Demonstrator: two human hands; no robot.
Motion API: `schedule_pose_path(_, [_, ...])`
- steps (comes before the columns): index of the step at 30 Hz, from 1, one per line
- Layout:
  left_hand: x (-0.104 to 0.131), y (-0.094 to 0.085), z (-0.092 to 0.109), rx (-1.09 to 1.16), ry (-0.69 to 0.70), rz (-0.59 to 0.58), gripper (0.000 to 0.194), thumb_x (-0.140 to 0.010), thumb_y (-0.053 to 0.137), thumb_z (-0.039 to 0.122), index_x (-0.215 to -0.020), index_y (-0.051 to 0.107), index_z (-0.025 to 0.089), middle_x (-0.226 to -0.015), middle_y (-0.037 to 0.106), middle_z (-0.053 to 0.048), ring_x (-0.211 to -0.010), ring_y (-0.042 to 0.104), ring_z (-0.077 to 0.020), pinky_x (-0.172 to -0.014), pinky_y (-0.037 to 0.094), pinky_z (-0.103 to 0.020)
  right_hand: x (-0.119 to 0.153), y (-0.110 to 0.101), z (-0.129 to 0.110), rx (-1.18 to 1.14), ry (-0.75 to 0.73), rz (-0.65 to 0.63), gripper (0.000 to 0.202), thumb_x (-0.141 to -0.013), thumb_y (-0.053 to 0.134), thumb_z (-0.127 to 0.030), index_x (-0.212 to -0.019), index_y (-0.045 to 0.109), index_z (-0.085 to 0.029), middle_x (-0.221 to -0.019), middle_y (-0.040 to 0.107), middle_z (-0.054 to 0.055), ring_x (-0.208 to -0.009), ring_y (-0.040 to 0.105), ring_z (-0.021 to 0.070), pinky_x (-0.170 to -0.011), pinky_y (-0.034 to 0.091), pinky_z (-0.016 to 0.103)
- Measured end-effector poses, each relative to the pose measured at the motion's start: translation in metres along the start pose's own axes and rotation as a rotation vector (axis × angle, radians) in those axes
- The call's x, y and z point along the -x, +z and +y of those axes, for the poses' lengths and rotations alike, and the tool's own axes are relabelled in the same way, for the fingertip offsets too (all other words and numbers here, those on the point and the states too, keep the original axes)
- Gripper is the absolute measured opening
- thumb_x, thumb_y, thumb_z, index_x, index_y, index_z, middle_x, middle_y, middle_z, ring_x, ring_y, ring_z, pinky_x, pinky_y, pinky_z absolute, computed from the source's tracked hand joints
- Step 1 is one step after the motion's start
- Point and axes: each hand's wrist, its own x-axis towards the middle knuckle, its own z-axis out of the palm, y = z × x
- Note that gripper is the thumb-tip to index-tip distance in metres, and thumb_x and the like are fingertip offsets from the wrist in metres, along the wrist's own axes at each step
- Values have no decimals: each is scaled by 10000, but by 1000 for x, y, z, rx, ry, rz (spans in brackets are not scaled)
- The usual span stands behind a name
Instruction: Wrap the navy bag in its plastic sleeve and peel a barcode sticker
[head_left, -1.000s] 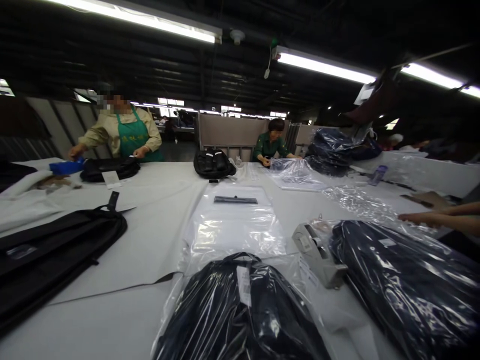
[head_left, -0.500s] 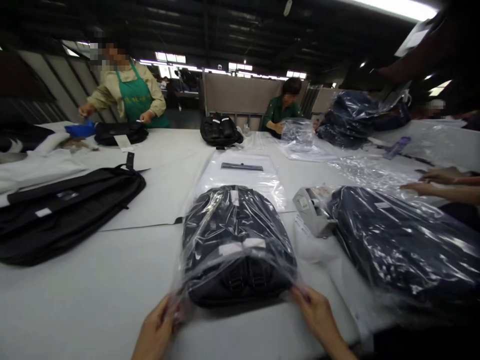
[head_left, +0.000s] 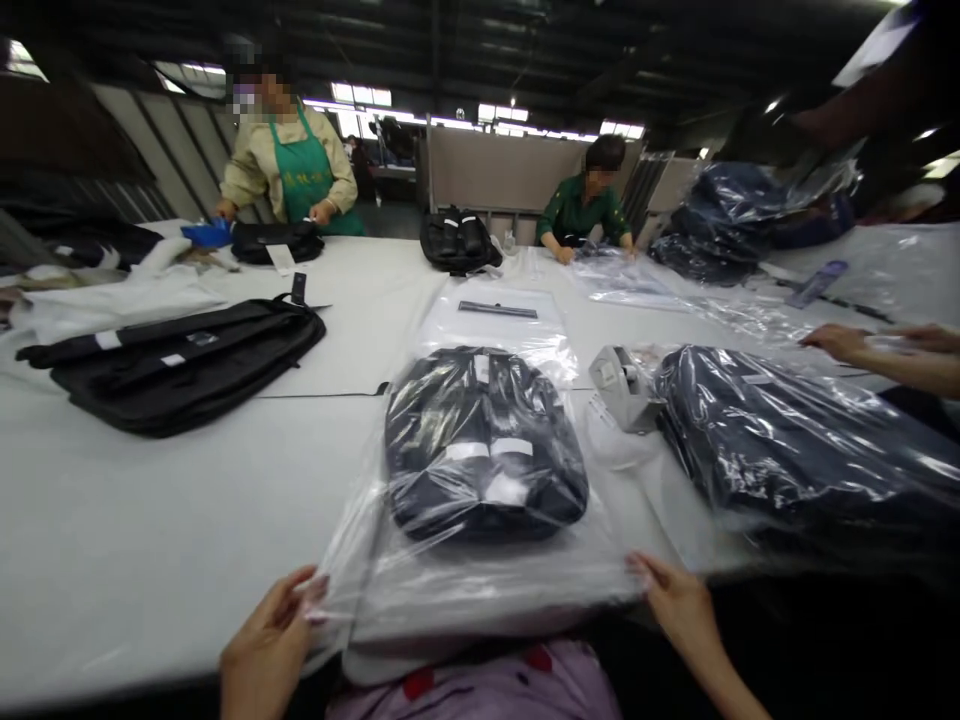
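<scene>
A dark, rounded cloth backpack (head_left: 484,510) lies on the white, flat desk (head_left: 187,520), inside a clear, shiny plastic bag (head_left: 480,590). The left hand (head_left: 270,625) and right hand (head_left: 679,600) are at the backpack's near left and near right, fingers pinched on the bag's edge. Half a second ago they were beside its near corners; now they're farther back, so loose plastic reaches past the backpack, which seems well inside.
</scene>
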Motion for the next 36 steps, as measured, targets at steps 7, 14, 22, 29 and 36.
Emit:
schedule_pose_path(7, [16, -1, -48, -67, 257, 128, 446, -656, 595, 611, -886, 639, 231, -747, 703, 14, -692, 680, -209, -685, 552, -289, 22, 0, 50, -142, -58, 43, 477, -669, 637, -528, -971, 721, -168, -880, 727, 59, -715, 672, 213, -630, 557, 247])
schedule_pose_path(14, [19, -1, -86, -140, 535, 28, 321, -736, 591, 528, -812, 667, 226, -746, 704, 25, -631, 671, -163, -652, 548, -226, 28, 9, 79, -298, -42, -55, 447, -675, 664, -491, -991, 714, -178, -818, 731, 48, -634, 668, 189, -589, 564, 233])
schedule_pose_path(22, [24, -12, -84, -150, 754, 56, 291, -765, 599, 493, -785, 681, 215, -753, 699, 16, -642, 661, -144, -674, 538, -206, 43, 14, 87, -330, -13, -83, 654, -681, 658, -512, -1198, 590, -118, -740, 709, 29, -667, 652, 178, -667, 540, 227])
schedule_pose_path(29, [31, -11, -91, -186, 739, 9, 295, -787, 575, 472, -847, 688, 206, -821, 710, -26, -725, 664, -179, -762, 537, -267, 51, 13, 89, -357, -44, -169, 646, -737, 621, -486, -1259, 519, -119, -822, 705, 44, -780, 657, 205, -817, 523, 308])
schedule_pose_path(36, [47, -34, -55, -351, 759, 140, 302, -845, 498, 427, -1033, 617, 223, -871, 642, -32, -730, 609, -177, -740, 509, -297, 59, -34, 54, -139, -189, 50, 537, -750, 603, -491, -1165, 540, -156, -905, 652, 66, -750, 637, 191, -707, 540, 284])
